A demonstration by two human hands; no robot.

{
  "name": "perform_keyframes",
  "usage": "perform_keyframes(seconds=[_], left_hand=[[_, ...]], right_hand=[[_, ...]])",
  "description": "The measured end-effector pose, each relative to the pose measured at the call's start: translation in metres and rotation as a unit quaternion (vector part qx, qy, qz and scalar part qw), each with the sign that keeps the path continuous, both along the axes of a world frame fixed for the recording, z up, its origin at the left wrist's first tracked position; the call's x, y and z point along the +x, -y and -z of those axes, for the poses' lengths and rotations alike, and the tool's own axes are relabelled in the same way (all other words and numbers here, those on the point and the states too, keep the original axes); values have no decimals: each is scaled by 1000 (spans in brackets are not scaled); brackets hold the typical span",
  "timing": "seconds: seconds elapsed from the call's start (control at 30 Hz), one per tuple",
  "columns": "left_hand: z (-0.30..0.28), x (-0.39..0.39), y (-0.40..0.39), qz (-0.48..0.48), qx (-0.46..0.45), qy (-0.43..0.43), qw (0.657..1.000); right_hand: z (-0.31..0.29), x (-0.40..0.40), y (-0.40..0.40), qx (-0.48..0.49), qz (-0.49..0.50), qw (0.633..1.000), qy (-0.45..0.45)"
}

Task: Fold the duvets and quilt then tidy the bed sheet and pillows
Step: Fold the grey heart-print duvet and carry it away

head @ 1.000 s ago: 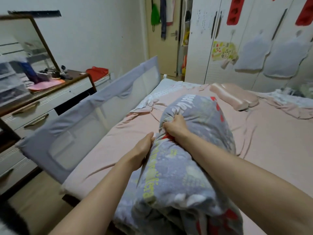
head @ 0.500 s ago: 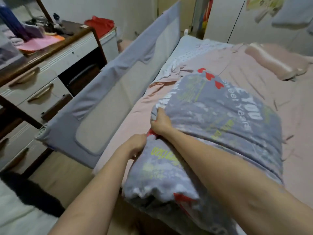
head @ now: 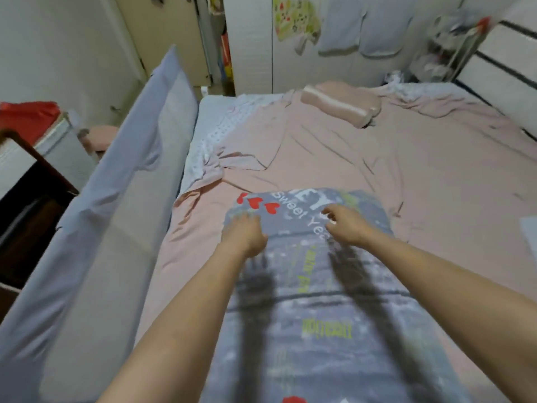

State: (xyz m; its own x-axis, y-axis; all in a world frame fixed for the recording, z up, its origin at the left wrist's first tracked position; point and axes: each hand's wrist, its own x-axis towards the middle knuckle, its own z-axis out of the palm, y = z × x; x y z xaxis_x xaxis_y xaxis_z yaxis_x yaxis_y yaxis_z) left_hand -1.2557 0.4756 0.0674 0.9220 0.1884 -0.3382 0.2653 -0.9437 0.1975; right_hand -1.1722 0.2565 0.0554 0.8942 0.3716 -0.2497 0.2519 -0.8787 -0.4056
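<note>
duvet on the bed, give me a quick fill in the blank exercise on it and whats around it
1. The grey printed duvet lies on a ___ bed sheet.
2. Near the duvet's far left corner are three red ___.
3. The left hand and right hand are over the duvet's ___ end.
4. The pink pillow lies ___ the duvet.

Missing words: pink; hearts; far; beyond

Two hands, left and right, over one grey quilt; one pink pillow well beyond them.
</note>
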Motion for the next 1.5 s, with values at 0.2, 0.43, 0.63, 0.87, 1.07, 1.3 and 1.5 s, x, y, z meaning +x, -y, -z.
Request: perform_keyframes(seconds=[0.2,0.43,0.63,0.87,1.07,1.3,1.5], left_hand=[[10,115,58,96,70,16,993],[61,188,77,110,50,-97,988],[103,179,88,395,86,211,890],[118,184,83,528,55,234,815],[132,249,64,226,44,8,973],[164,295,80,-47,-277,36,959],[195,339,100,118,-143,-354,917]], right_hand=[[8,107,60,-18,7,999,33],[67,185,61,-65,-57,996,-27],[111,146,90,4,-221,944,244],[122,142,111,-27,-338,905,256],[144,218,93,-72,-82,985,136],[170,273,90,20,82,989,121],[179,281,110,-11,-46,964,-261]])
